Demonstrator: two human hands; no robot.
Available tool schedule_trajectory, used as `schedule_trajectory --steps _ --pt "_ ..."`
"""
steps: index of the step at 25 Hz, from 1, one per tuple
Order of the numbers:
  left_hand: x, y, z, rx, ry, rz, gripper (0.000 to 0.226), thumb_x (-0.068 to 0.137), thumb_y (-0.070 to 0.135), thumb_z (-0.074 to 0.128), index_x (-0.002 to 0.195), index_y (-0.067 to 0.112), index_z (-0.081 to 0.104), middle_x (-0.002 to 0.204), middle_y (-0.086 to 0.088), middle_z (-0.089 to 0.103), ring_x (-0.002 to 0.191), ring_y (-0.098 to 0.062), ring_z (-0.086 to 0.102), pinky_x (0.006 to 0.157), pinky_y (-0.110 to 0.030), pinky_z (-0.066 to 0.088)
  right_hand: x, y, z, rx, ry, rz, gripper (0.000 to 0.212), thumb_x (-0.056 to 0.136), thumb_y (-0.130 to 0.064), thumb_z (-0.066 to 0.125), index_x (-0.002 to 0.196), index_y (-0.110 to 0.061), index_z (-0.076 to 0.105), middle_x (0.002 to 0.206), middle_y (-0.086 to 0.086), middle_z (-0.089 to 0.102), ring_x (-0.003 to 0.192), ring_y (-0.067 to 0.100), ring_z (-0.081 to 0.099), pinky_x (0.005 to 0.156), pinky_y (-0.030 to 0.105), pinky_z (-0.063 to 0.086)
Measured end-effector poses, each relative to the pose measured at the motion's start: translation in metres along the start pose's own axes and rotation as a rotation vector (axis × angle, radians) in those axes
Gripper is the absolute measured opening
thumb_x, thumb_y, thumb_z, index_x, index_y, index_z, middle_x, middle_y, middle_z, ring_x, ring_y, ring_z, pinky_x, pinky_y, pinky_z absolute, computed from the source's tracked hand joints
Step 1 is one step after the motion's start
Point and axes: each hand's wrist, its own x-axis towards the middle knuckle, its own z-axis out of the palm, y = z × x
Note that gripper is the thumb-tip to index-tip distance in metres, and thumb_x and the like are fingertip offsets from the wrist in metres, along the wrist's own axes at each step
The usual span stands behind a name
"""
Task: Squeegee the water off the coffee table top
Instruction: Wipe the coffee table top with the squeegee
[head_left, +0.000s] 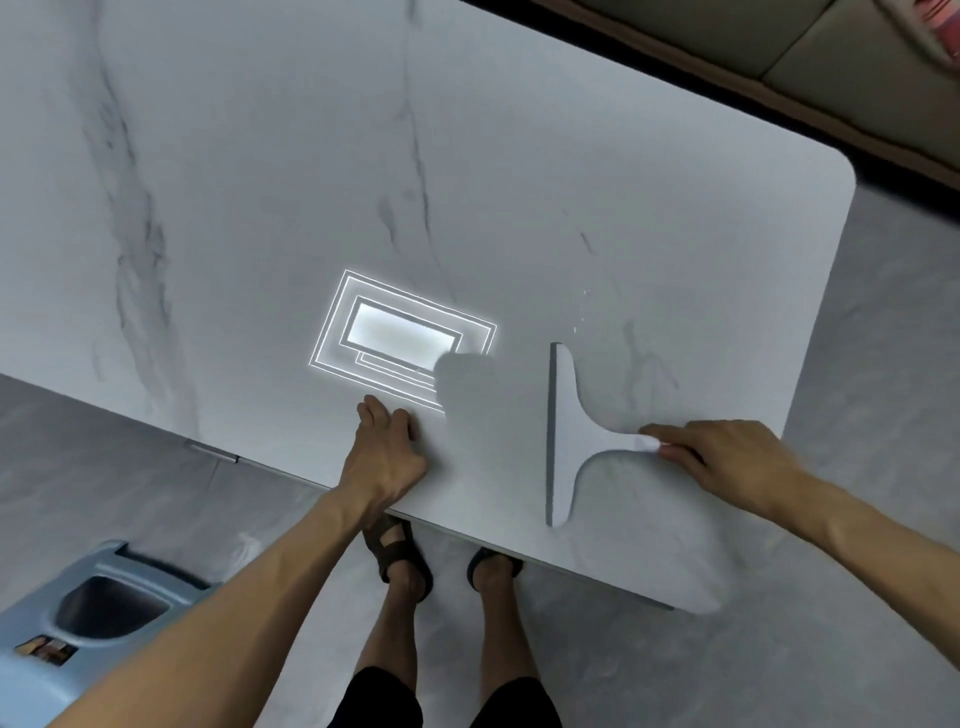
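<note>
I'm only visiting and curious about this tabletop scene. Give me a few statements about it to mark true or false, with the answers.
1. The right hand holds the squeegee by its handle. True.
2. The left hand grips a cloth. False: it holds nothing and rests on the coffee table top near the front edge.
3. The squeegee's long blade edge faces the left hand. True.
4. The person is barefoot. False: the feet wear dark sandals.
5. A blue plastic container stands on the table. False: it stands on the floor, at lower left.
</note>
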Motion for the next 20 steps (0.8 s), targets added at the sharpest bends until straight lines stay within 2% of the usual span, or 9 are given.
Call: schedule_trajectory --steps 2,4,6,7,8,10,14,16,20 --pt "0.001 -0.003 -0.002 0.017 -0.004 0.013 0.023 0.076 0.007 0.051 0.095 0.013 0.040 0.148 -0.030 0.019 0.132 -0.049 0.033 0.094 -0.047 0.044 -0.020 0.014 -0.007 -0.054 0.031 0.076 0.042 0.096 -0.059 0.021 0.131 -0.058 0.044 0.089 -0.024 0.062 0.091 0.006 0.064 0.064 0.020 0.034" --pt "-0.002 -0.006 -0.007 0.006 0.021 0.057 0.024 0.074 0.007 0.055 0.090 0.015 0.038 0.138 -0.023 0.032 0.107 -0.042 0.053 0.070 -0.035 0.044 -0.034 0.009 -0.013 -0.082 0.030 0.098 0.050 0.092 -0.062 0.011 0.130 -0.059 0.043 0.077 -0.025 0.052 0.082 0.005 0.064 0.057 0.019 0.030" --pt "-0.007 -0.013 -0.012 -0.048 0.088 0.088 0.026 0.071 0.004 0.055 0.085 0.017 0.037 0.110 -0.013 0.047 0.069 -0.026 0.052 0.052 -0.029 0.031 -0.036 -0.013 -0.013 -0.080 0.021 0.063 0.054 0.091 -0.063 0.005 0.130 -0.058 0.041 0.077 -0.023 0.053 0.078 0.004 0.062 0.055 0.018 0.031" --pt "-0.010 -0.018 -0.016 -0.092 0.131 0.077 0.027 0.070 0.003 0.053 0.084 0.019 0.036 0.093 -0.007 0.051 0.060 -0.021 0.047 0.049 -0.029 0.027 -0.033 -0.031 -0.009 -0.052 0.006 0.019 0.051 0.092 -0.062 0.006 0.131 -0.057 0.040 0.082 -0.020 0.058 0.079 0.006 0.062 0.057 0.020 0.035" --pt "-0.014 -0.024 -0.018 -0.125 0.171 0.055 0.027 0.070 0.002 0.050 0.084 0.020 0.036 0.080 -0.002 0.051 0.058 -0.017 0.045 0.048 -0.028 0.026 -0.027 -0.054 -0.001 -0.017 -0.019 -0.042 0.047 0.095 -0.060 0.009 0.131 -0.055 0.039 0.089 -0.017 0.061 0.083 0.009 0.063 0.062 0.024 0.041" --pt "-0.022 -0.035 -0.016 -0.147 0.229 0.045 0.028 0.069 0.000 0.045 0.083 0.022 0.037 0.069 0.005 0.048 0.059 -0.012 0.045 0.048 -0.027 0.026 -0.008 -0.108 0.021 0.020 -0.092 -0.171 0.037 0.099 -0.054 0.019 0.131 -0.049 0.038 0.097 -0.009 0.062 0.086 0.018 0.063 0.068 0.032 0.045" --pt "-0.041 -0.037 0.001 -0.183 0.309 0.074 0.021 0.075 -0.001 0.042 0.086 0.017 0.040 0.076 0.002 0.051 0.064 -0.016 0.049 0.050 -0.031 0.036 0.019 -0.175 0.055 -0.001 -0.069 -0.266 0.025 0.102 -0.045 0.031 0.121 -0.039 0.046 0.081 -0.004 0.052 0.067 0.022 0.055 0.052 0.029 0.033" --pt "-0.051 -0.029 0.016 -0.195 0.315 0.089 0.022 0.075 -0.003 0.043 0.088 0.015 0.041 0.082 -0.002 0.053 0.070 -0.022 0.052 0.055 -0.035 0.043 0.016 -0.170 0.064 -0.027 -0.016 -0.232 0.024 0.102 -0.041 0.032 0.120 -0.037 0.048 0.075 -0.006 0.046 0.062 0.019 0.051 0.048 0.028 0.022" --pt "-0.066 0.003 0.048 -0.179 0.269 0.131 0.031 0.068 -0.013 0.044 0.081 0.015 0.039 0.094 -0.010 0.050 0.080 -0.028 0.053 0.064 -0.036 0.045 -0.012 -0.111 0.070 0.007 -0.001 -0.154 0.026 0.102 -0.040 0.031 0.123 -0.041 0.048 0.079 -0.006 0.054 0.068 0.019 0.057 0.060 0.033 0.045"
